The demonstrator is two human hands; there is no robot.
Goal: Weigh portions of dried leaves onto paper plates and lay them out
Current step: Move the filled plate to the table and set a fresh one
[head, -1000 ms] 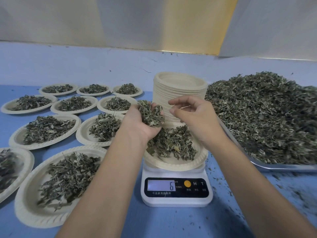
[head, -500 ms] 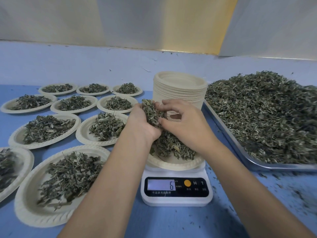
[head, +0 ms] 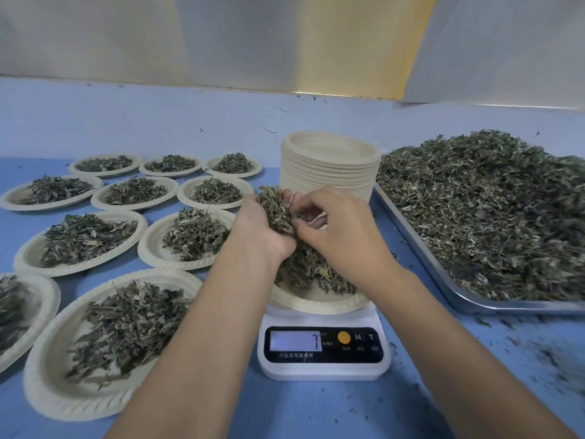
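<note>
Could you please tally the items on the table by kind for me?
Scale: 1
Plate on the scale: 1
Filled plates laid out: 10
Stack of empty plates: 1
Metal tray of leaves: 1
Total: 14

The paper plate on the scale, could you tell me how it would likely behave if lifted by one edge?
Probably very light: the scale reads only 7 with the paper plate and its dried leaves aboard. The thin rim may flex, so support it underneath. The loose heap would likely slide or spill if it tilts.
</note>
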